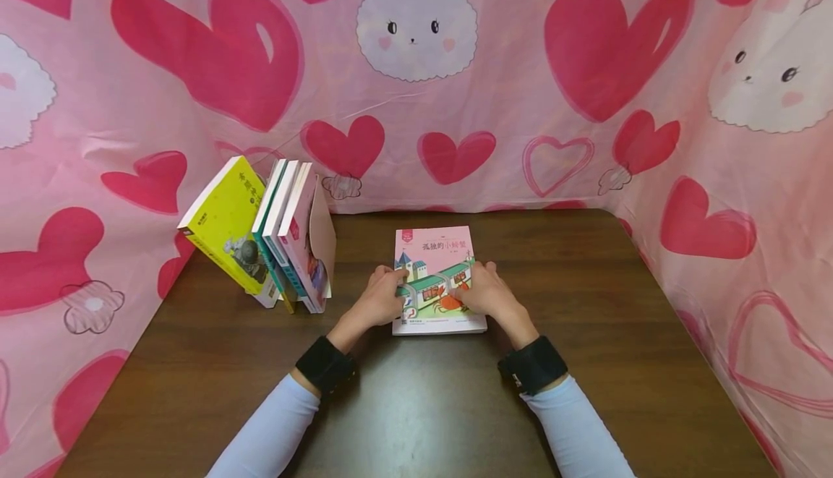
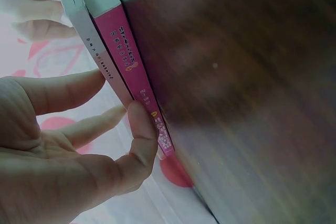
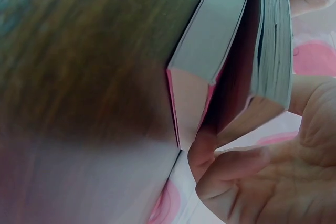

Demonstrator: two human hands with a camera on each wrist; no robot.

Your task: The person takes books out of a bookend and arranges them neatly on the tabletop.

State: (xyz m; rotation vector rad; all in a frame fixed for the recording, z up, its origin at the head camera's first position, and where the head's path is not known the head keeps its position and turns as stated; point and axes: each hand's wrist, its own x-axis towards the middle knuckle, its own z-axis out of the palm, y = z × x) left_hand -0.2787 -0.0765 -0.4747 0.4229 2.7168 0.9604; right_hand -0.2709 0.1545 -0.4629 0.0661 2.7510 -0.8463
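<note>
A pink-covered book (image 1: 432, 236) with a train and a red crab on its front lies on a thicker book with a magenta spine (image 2: 124, 45). My left hand (image 1: 382, 297) holds the spine side, thumb at the upper book's edge and a bent finger against the magenta spine. At the opposite edge, my right hand (image 1: 489, 291) grips the upper book, thumb over its cover. In the right wrist view its fingertips (image 3: 203, 153) reach into the gap between the upper book (image 3: 273, 40) and the lower book (image 3: 210, 35), which are spread apart on that side.
To the left, several books stand against a bookend (image 1: 323, 236), among them a pink one (image 1: 301, 236). A yellow book (image 1: 224, 218) leans outward at their left. The dark wooden table (image 1: 416, 406) is bordered by a pink curtain (image 1: 416, 109) with hearts and rabbits.
</note>
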